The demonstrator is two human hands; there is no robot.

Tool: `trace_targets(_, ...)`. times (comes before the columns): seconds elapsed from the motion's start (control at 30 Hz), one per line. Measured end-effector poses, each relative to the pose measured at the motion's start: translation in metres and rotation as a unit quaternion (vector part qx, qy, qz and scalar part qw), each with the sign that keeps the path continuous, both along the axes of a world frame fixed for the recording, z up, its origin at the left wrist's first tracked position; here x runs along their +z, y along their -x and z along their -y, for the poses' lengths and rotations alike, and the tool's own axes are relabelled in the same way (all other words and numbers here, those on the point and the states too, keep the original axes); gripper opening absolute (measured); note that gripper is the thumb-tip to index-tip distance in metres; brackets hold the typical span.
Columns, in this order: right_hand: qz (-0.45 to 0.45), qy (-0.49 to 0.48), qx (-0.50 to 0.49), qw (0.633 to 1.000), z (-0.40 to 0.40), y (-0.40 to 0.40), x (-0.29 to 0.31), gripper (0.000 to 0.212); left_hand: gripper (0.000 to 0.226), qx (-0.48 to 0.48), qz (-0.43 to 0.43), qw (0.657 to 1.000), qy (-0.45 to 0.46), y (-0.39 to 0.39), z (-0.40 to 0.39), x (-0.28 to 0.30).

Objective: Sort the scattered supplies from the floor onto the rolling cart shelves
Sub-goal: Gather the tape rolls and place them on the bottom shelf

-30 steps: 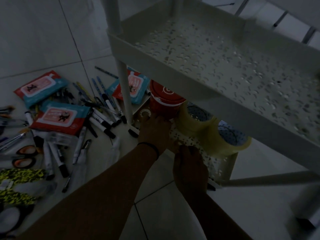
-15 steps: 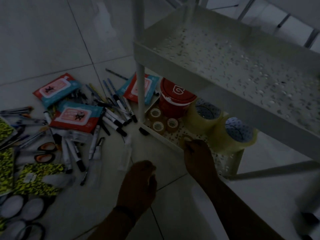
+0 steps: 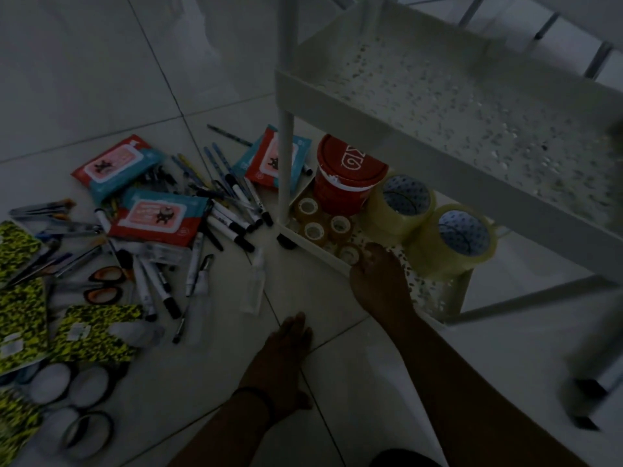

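The right hand is pinching a small tape roll on the cart's bottom shelf beside the red tub, while the left hand is hovering with relaxed fingers near scattered markers.

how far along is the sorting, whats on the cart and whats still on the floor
Early stage. Done: the bottom shelf holds a red tub, two big tape rolls and several small tape rolls. In hand: the right hand is at one small roll by the shelf's front edge; the left hand holds nothing. Left: markers, wipe packs, scissors and yellow packets lie on the floor; the upper shelf looks empty.
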State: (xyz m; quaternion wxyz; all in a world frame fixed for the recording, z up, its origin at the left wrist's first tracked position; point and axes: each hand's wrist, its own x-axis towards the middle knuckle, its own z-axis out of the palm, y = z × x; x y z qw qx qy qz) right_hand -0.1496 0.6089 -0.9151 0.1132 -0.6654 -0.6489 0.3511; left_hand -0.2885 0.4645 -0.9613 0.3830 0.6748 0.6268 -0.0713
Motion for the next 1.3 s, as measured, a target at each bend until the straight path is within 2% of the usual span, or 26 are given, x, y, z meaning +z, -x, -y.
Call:
trace_targets(0.13, -0.059, 0.055, -0.032, 0.996, 0.004, 0.001, 0.002, 0.055, 0.111, -0.007, -0.015, 1.000, 0.016, -0.003, -0.002, 0.002)
trace_targets(0.43, -0.076, 0.045, -0.026, 0.996, 0.007, 0.001, 0.004, 0.055, 0.110, -0.016, -0.028, 0.999, 0.025, -0.004, -0.006, 0.008)
trace_targets(0.53, -0.043, 0.010, 0.001, 0.999, 0.014, 0.001, 0.005, 0.052, 0.103, -0.028, -0.026, 0.999, 0.036, 0.000, -0.014, 0.017)
trace_targets(0.63, 0.034, -0.069, 0.044, 0.996, 0.029, 0.003, 0.005, 0.050, 0.091, 0.060, 0.052, 0.996, 0.031, 0.006, -0.017, 0.026)
trace_targets(0.7, 0.070, -0.135, 0.064, 0.986, 0.042, 0.008, 0.006, 0.045, 0.079, 0.147, 0.106, 0.983, -0.024, 0.010, -0.008, 0.035)
trace_targets(0.77, 0.073, -0.229, 0.087, 0.967, 0.059, 0.017, 0.006, 0.036, 0.067, 0.202, 0.115, 0.965, -0.119, 0.020, 0.009, 0.044)
trace_targets(0.83, 0.052, -0.271, 0.118, 0.954, 0.076, 0.032, 0.009, 0.036, 0.058, 0.249, 0.119, 0.937, -0.214, 0.037, 0.029, 0.055)
trace_targets(0.93, 0.025, -0.260, 0.187, 0.947, 0.102, 0.064, 0.014, 0.037, 0.033, 0.293, 0.116, 0.893, -0.322, 0.075, 0.064, 0.071)
trace_targets(1.0, 0.001, -0.259, 0.234, 0.937, 0.121, 0.086, 0.013, 0.034, 0.027, 0.315, 0.112, 0.872, -0.356, 0.103, 0.091, 0.078)
trace_targets(1.13, -0.070, -0.212, 0.359, 0.906, 0.161, 0.129, 0.005, 0.019, 0.027, 0.392, 0.038, 0.829, -0.398, 0.151, 0.156, 0.067)
trace_targets(1.23, -0.053, -0.140, 0.453, 0.879, 0.189, 0.152, -0.005, 0.025, 0.027, 0.480, -0.022, 0.784, -0.393, 0.173, 0.200, 0.040)
trace_targets(1.3, -0.020, -0.089, 0.496, 0.863, 0.203, 0.162, -0.013, 0.036, 0.027, 0.491, -0.043, 0.786, -0.374, 0.181, 0.220, 0.018)
